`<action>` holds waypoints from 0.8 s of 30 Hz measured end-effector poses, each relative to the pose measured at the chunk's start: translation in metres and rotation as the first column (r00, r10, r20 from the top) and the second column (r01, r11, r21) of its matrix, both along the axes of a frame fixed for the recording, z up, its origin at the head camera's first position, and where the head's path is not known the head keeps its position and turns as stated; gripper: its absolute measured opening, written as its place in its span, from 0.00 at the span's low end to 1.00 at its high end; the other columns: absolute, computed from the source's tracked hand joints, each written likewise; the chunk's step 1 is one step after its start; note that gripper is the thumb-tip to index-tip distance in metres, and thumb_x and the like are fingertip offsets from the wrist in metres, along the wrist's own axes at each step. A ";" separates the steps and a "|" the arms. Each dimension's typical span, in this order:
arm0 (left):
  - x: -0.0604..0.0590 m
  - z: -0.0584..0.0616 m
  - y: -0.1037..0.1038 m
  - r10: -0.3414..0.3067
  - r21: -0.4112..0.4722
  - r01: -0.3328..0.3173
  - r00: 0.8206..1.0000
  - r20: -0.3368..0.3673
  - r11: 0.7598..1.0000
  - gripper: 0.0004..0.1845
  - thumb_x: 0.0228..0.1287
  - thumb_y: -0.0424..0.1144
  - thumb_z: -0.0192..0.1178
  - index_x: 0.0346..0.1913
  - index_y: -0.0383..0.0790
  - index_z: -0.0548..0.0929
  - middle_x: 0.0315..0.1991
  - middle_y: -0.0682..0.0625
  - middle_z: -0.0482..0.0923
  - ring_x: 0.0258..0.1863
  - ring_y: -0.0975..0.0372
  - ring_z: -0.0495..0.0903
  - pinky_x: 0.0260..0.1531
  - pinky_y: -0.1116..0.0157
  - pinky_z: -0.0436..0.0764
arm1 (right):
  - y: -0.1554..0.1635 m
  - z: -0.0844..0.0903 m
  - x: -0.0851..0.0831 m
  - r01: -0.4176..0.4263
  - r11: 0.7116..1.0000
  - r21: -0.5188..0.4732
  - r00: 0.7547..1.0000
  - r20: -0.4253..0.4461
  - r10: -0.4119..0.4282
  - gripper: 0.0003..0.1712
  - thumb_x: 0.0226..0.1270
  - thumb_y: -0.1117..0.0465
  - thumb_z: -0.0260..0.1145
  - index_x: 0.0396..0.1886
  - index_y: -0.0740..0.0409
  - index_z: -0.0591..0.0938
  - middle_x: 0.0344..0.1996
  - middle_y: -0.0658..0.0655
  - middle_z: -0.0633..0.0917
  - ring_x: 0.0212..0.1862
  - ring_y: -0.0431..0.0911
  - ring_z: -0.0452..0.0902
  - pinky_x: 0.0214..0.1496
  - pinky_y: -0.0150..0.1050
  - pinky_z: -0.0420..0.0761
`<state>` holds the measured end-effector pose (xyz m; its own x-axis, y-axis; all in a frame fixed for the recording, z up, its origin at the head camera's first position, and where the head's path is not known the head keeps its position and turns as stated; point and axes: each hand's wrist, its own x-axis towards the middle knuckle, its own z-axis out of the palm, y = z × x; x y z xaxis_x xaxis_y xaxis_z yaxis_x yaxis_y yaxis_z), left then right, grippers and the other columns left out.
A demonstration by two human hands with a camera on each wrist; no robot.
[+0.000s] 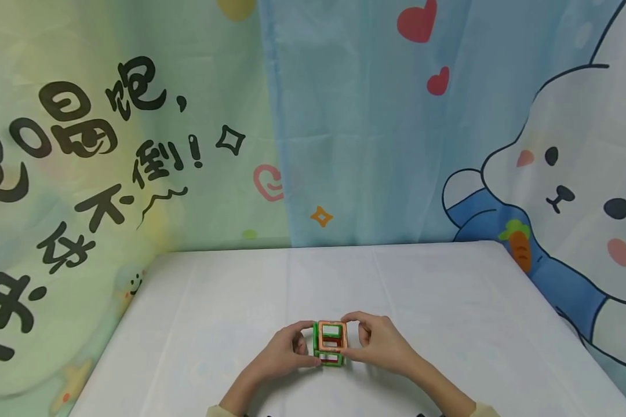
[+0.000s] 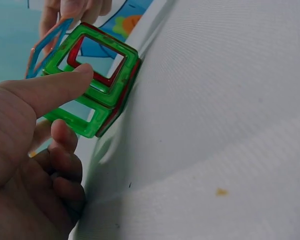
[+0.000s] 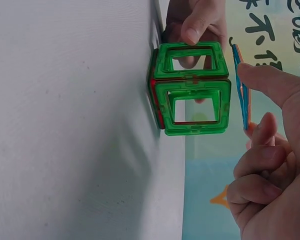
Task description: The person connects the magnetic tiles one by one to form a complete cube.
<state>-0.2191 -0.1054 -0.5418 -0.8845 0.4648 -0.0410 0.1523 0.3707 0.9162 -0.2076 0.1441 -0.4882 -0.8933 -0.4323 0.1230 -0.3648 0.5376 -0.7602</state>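
White-clothed table (image 1: 448, 301) before cartoon curtains, head view: left hand (image 1: 284, 350) and right hand (image 1: 381, 341) pinch a tile cube (image 1: 330, 344) near its front edge; left wrist: thumb on green tile (image 2: 97, 75); right wrist: fingers pinching orange tile (image 3: 241, 90).

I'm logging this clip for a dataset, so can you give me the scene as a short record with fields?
Setting: white table, cartoon curtain backdrop
Object: small cube of magnetic tiles, green square frames, red frame against the table, orange frame on top
Left hand: thumb on a green frame, holds the cube's left side
Right hand: fingers at the orange frame
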 end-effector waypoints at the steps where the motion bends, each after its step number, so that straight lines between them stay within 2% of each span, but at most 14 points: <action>1: 0.000 0.000 0.000 -0.002 0.001 0.002 1.000 0.000 1.000 0.39 0.50 0.38 0.76 0.67 0.39 0.71 0.22 0.55 0.73 0.20 0.67 0.67 0.22 0.71 0.69 | 0.000 -0.001 0.000 -0.004 1.000 -0.003 1.000 -0.002 0.004 0.29 0.50 0.51 0.79 0.51 0.54 0.81 0.11 0.43 0.69 0.15 0.34 0.60 0.20 0.31 0.66; 15: 0.001 0.002 -0.001 -0.018 0.020 0.018 1.000 0.017 1.000 0.38 0.51 0.36 0.74 0.66 0.40 0.71 0.25 0.54 0.77 0.20 0.68 0.70 0.21 0.71 0.71 | -0.003 -0.009 -0.001 -0.022 0.999 -0.045 1.000 -0.023 0.021 0.28 0.50 0.53 0.80 0.50 0.55 0.81 0.12 0.42 0.70 0.15 0.33 0.61 0.21 0.31 0.67; 24: 0.001 0.003 -0.001 -0.013 0.027 0.013 1.000 0.019 1.000 0.37 0.51 0.35 0.75 0.65 0.42 0.72 0.26 0.54 0.78 0.21 0.67 0.72 0.21 0.71 0.71 | -0.003 -0.013 -0.003 -0.039 0.998 -0.052 0.999 -0.022 0.038 0.29 0.50 0.50 0.79 0.50 0.57 0.81 0.12 0.43 0.70 0.15 0.33 0.62 0.21 0.32 0.68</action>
